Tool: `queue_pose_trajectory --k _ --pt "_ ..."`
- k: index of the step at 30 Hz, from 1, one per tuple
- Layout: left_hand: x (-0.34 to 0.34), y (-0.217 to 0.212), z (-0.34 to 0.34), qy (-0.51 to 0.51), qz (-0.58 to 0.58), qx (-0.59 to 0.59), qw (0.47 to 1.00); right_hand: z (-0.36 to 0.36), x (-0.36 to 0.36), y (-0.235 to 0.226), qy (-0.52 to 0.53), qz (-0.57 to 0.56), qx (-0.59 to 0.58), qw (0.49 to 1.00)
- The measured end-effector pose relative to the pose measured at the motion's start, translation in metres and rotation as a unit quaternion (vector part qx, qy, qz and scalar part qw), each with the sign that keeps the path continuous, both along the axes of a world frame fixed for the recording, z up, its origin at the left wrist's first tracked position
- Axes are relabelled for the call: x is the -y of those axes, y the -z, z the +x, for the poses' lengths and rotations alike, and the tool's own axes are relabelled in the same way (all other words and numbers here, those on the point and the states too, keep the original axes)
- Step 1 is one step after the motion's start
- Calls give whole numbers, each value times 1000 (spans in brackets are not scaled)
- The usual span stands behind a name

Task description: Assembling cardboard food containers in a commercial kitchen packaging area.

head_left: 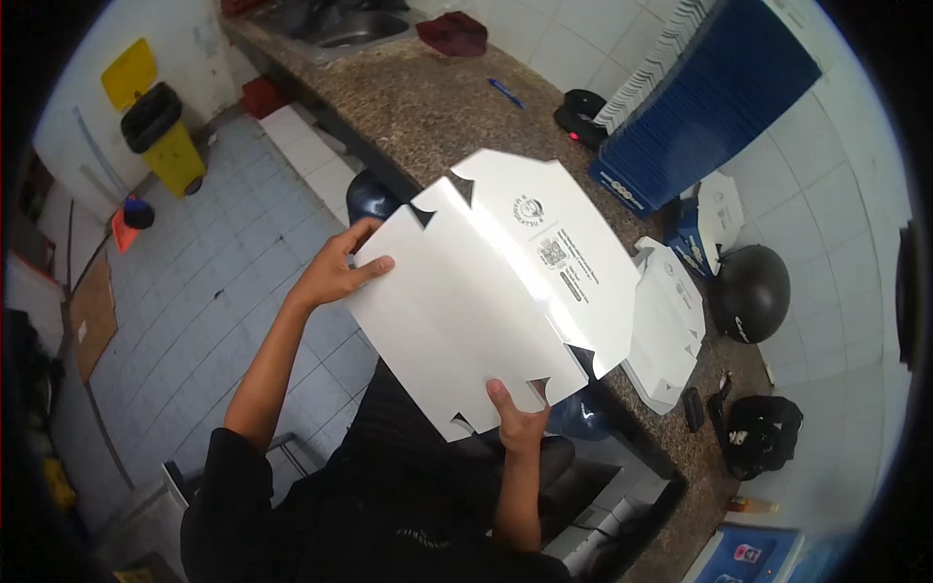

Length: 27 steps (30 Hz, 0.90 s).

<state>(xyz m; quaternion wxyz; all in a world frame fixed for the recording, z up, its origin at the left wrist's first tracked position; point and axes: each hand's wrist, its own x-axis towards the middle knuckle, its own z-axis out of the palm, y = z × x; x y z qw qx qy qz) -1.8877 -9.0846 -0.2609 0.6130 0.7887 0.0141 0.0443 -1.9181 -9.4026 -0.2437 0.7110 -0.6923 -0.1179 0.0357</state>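
A large white cardboard box blank (457, 301) with a folded crease, notched corners and black print on its far flap is held up in front of me, tilted over the counter's edge. My left hand (340, 267) grips its left edge, thumb on top and fingers underneath. At the near right corner, by a notch, my right hand (518, 418) pinches the card with its thumb on the upper face. The fingers beneath the card are mostly hidden. Just right of it, more white box blanks (666, 325) lie on the speckled counter.
Tall stacks of blue and white flat boxes (709, 97) lean at the wall. A black helmet (750, 293), black bag (765, 434), black cap (581, 117), blue pen (506, 93) and dark red cloth (453, 35) rest on the granite counter (418, 112). A yellow bin (167, 146) stands on the floor.
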Motion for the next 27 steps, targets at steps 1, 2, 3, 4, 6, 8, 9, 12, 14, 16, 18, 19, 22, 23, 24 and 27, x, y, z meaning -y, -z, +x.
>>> queue_pose_trajectory --k 1,2,3,4,6,8,9,12,14,16,18,19,22,23,24,27 --pt "3 9 -5 -90 -23 58 994 -4 -1 3 3 9 3 1000" --pt "6 17 -10 -176 -42 115 977 -7 -1 6 16 19 16 1000" --pt "20 29 -23 -254 -133 97 953 -10 0 9 9 22 -1 1000" --pt "39 42 -32 -252 -249 72 933 -13 -1 13 22 41 -6 999" --pt "81 66 -56 -174 -480 31 859 -20 2 21 42 60 -17 997" --pt "121 86 -67 -78 -593 -20 801 -28 4 28 59 -4 19 998" --pt "131 91 -72 -34 -595 -60 801 -34 5 30 53 -5 1 999" --pt "142 99 -72 -16 -621 -79 779 -52 12 34 58 -27 -1 998" --pt "136 97 -66 9 -609 -82 789 -64 19 33 58 -50 37 996" --pt "129 94 -61 36 -608 -69 790 -75 39 28 39 -120 93 988" --pt "121 92 -57 69 -625 -58 775 -82 67 22 -33 -4 100 994" --pt "116 91 -56 62 -624 -56 777 -81 80 23 -34 1 61 998" --pt "97 87 -57 82 -596 -17 798 -51 127 30 -113 238 -15 964" --pt "89 84 -60 77 -559 -32 825 -43 140 33 -139 314 -43 938" --pt "80 81 -61 79 -517 -51 851 -35 148 37 -164 388 -69 904" --pt "58 69 -65 83 -363 -52 927 -35 155 52 -158 289 -154 932"
